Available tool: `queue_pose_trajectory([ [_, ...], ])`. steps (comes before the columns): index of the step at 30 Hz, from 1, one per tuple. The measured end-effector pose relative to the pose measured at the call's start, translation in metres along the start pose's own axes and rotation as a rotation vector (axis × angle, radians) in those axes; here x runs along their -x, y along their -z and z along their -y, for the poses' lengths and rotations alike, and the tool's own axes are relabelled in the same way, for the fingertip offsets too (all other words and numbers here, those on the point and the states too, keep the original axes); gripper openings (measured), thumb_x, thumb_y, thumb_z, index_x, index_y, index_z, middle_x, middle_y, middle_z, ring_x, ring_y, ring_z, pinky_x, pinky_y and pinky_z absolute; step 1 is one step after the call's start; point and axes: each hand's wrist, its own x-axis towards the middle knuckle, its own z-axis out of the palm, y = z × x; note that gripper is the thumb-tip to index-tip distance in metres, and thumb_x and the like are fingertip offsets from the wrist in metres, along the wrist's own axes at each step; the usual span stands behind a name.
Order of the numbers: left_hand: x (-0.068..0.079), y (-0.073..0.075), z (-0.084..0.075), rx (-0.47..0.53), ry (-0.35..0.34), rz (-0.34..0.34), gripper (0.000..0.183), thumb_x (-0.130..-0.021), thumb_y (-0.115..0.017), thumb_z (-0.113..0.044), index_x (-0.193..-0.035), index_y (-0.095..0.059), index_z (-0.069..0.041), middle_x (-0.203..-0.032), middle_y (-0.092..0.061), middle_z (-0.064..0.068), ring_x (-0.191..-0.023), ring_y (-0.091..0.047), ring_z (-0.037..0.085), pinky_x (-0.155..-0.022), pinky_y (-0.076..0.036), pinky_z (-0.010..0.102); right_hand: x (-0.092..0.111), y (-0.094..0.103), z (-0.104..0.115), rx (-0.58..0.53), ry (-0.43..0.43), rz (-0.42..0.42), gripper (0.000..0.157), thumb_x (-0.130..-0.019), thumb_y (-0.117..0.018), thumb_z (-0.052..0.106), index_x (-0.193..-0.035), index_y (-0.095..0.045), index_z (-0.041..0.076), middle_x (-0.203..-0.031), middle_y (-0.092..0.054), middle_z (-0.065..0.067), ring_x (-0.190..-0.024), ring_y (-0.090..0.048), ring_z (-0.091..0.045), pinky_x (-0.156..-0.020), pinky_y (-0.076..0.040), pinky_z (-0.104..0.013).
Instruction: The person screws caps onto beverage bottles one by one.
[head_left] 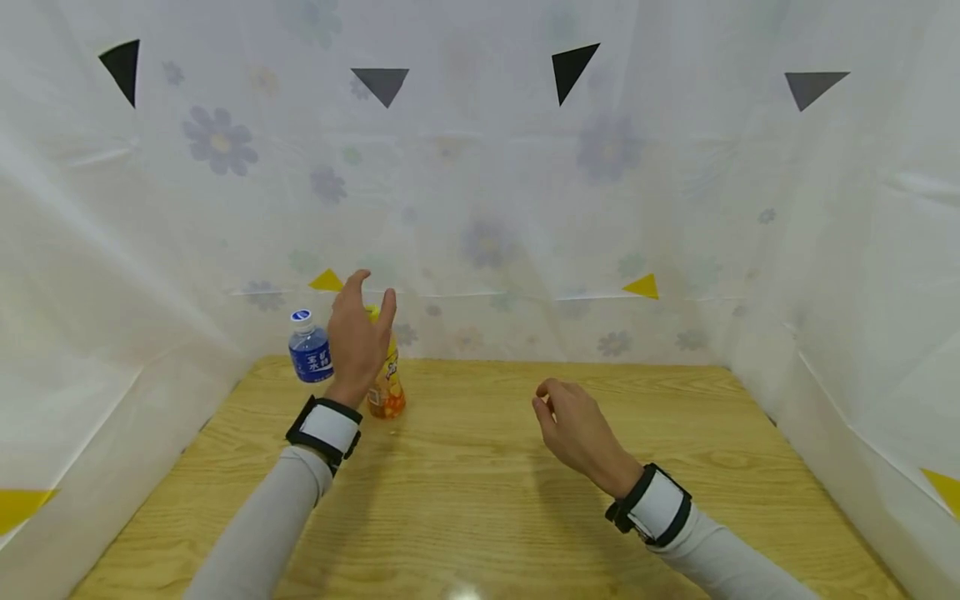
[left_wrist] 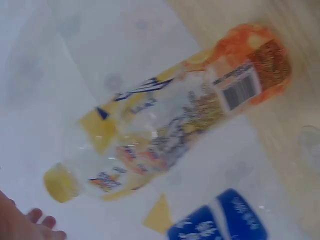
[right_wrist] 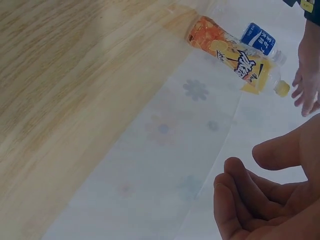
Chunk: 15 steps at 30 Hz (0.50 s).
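Note:
My left hand (head_left: 358, 337) is raised at the left, thumb and fingers spread apart, with nothing in its grasp. Behind it in the head view stands an orange-drink bottle (head_left: 387, 387) with a yellow cap and a yellow and orange label, partly hidden by the hand. In the left wrist view the fingertips show near the bottle's yellow cap (left_wrist: 59, 183), apart from it. Left of the hand is a small water bottle (head_left: 310, 354) with a blue label and a white-and-blue cap. Over the table's right half, my right hand (head_left: 581, 433) hangs with loosely curled fingers, holding nothing.
The wood-grain table (head_left: 465, 500) reaches back to a whitish flowered curtain (head_left: 487, 192), with similar sheets at both sides. Black, grey and yellow triangles are fixed to the curtain. Both bottles stand near the table's back left.

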Motion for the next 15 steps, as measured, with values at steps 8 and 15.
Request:
queue_pose_trajectory([
  [8,0.033,-0.013,-0.048,0.051,-0.247,0.072,0.019,-0.104,-0.053,-0.017,-0.103,-0.069,-0.007,-0.07,-0.068,0.007,-0.047,-0.051,0.015,-0.046,-0.038,0.029,-0.003,-0.002,0.001,-0.126,-0.046,0.038,0.017,-0.106,-0.054,0.018,-0.104,-0.068,0.009,-0.078,-0.06,0.004,-0.066,-0.052,-0.01,-0.059,-0.045,-0.028],
  [15,0.093,-0.039,-0.052,-0.086,-0.197,0.533,0.014,-0.101,-0.059,-0.016,-0.089,-0.064,-0.013,-0.073,-0.057,0.0,-0.058,-0.045,0.013,-0.055,-0.038,0.027,-0.002,-0.012,-0.001,-0.143,-0.198,0.294,0.025,-0.107,-0.045,0.024,-0.113,-0.066,0.01,-0.096,-0.067,-0.003,-0.076,-0.062,-0.017,-0.069,-0.051,-0.036],
])
